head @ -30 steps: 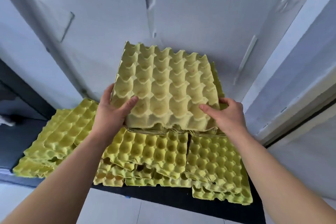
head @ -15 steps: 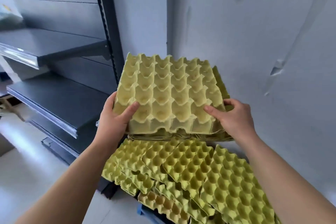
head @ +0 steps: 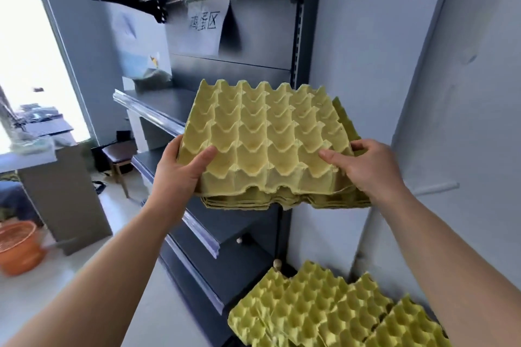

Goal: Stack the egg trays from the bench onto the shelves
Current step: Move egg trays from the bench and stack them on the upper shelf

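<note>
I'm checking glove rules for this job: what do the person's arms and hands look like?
The left hand and right hand are bare: no gloves, no ring on the fingers that show, no watch or band at either wrist. Both arms are bare too; no sleeve is in view.

Orange basket (head: 17,248) on floor, handwritten paper sign (head: 204,27), small brown stool (head: 119,151)

You're in a small shop or its stockroom: dark metal retail shelves (head: 158,98) on a slotted upright (head: 300,22), clear price-tag rails (head: 146,111) along the shelf fronts, handwritten paper sign (head: 205,28) stuck on the back panel. Bulk yellow egg trays (head: 324,304) piled low right. Grey counter (head: 62,200), orange basket (head: 17,245), stool (head: 119,151) on the left.
</note>
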A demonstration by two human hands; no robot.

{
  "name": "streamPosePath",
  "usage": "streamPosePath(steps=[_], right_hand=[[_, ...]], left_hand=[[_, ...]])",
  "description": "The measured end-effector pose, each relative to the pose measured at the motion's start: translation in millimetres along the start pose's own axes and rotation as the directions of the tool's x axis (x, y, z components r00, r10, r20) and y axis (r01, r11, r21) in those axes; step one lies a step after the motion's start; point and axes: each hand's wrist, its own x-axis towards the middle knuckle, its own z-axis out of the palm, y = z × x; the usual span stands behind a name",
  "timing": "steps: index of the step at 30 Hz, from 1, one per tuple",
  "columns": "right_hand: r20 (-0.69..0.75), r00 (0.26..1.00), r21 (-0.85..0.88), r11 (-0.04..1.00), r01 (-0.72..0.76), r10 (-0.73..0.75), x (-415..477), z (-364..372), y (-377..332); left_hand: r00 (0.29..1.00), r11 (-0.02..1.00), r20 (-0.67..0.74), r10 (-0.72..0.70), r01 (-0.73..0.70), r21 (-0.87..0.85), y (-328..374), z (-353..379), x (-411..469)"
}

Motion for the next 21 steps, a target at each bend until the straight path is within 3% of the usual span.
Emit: streamPosePath(steps=[11,21], right_hand=[[0.168,0.977,0.034,0.992,0.125,-0.129,109,139,-97],[0.158,0.982,-0.032,0.993,0.112,-0.105,174,278,-170]], left_hand=[[0.987,0.999,-0.16,0.019,-0.026,-0.042,8,-83,130],[0.988,1.0,-0.152,-0.005,0.001,-0.023,-11,-180,279]])
